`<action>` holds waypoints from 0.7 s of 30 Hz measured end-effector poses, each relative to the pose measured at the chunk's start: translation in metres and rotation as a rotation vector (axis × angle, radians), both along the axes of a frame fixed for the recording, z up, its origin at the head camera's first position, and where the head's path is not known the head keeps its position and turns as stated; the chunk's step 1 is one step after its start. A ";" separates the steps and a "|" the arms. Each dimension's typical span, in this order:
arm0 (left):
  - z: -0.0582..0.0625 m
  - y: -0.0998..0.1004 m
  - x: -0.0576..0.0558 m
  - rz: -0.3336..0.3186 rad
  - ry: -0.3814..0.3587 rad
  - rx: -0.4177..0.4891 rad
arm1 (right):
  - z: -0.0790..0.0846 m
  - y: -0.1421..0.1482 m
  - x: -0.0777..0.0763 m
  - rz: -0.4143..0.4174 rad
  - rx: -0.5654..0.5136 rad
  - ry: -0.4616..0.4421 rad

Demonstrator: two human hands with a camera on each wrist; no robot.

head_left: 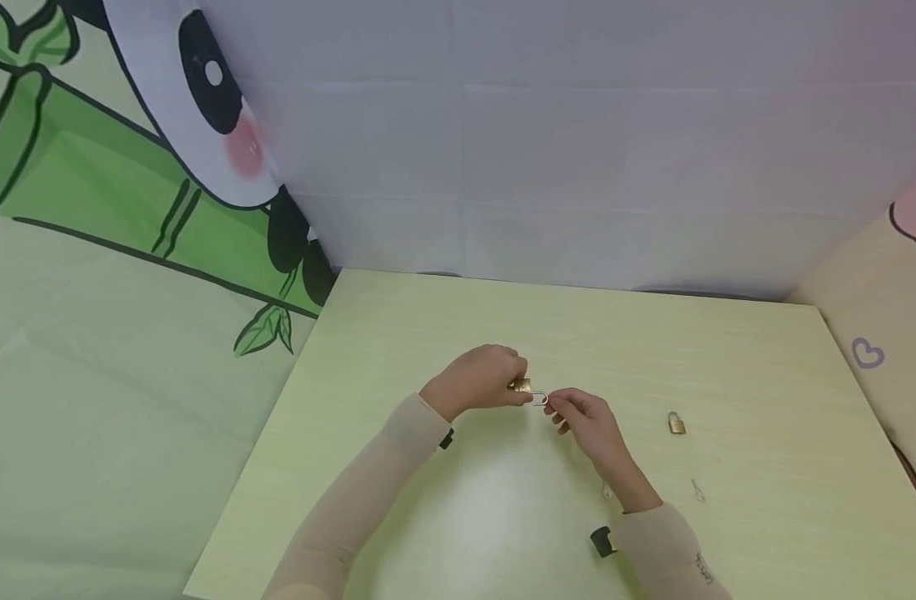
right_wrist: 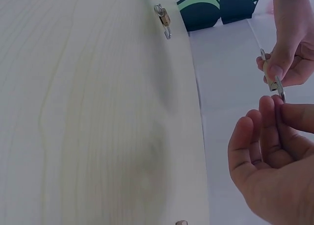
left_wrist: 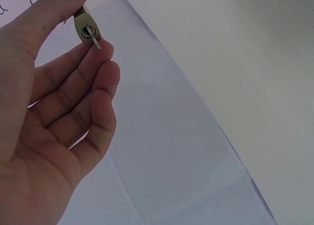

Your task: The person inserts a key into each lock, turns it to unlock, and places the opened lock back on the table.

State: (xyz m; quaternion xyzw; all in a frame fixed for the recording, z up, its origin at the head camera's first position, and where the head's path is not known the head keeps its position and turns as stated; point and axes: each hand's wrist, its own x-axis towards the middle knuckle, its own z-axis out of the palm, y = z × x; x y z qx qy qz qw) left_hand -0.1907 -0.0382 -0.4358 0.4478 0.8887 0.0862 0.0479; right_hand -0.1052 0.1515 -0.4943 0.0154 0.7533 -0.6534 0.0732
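My left hand (head_left: 482,379) grips the brass body of a small padlock (head_left: 521,385) between thumb and fingers. Its silver shackle (head_left: 545,399) is swung open and points toward my right hand (head_left: 588,423). With thumb and fingertip the right hand pinches the shackle's curved end. In the left wrist view, a key (left_wrist: 93,36) juts from the lock's bottom, facing that wrist. The right wrist view shows both hands meeting at the lock, with the shackle (right_wrist: 279,87) at the right fingertips.
Another brass padlock (head_left: 677,425) lies to the right on the pale table (head_left: 458,325). Nearer the front are a small key (head_left: 698,490) and another (head_left: 606,490) beside the right wrist. The right wrist view also shows a padlock with an open shackle (right_wrist: 165,19). Printed cloth (head_left: 563,167) surrounds the table.
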 end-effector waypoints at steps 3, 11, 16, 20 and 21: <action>-0.002 0.001 0.000 0.010 0.053 -0.022 | -0.016 0.004 -0.005 -0.009 0.007 -0.009; -0.008 0.003 0.004 0.121 0.180 -0.060 | -0.018 0.008 -0.004 -0.026 0.018 -0.015; -0.015 0.006 0.006 0.267 0.255 -0.043 | -0.018 0.008 -0.003 -0.029 0.011 -0.025; -0.017 0.008 0.008 0.392 0.289 -0.021 | -0.018 0.008 -0.002 -0.033 0.010 -0.039; -0.018 0.009 0.008 0.414 0.295 -0.016 | -0.018 0.008 -0.002 -0.033 0.010 -0.038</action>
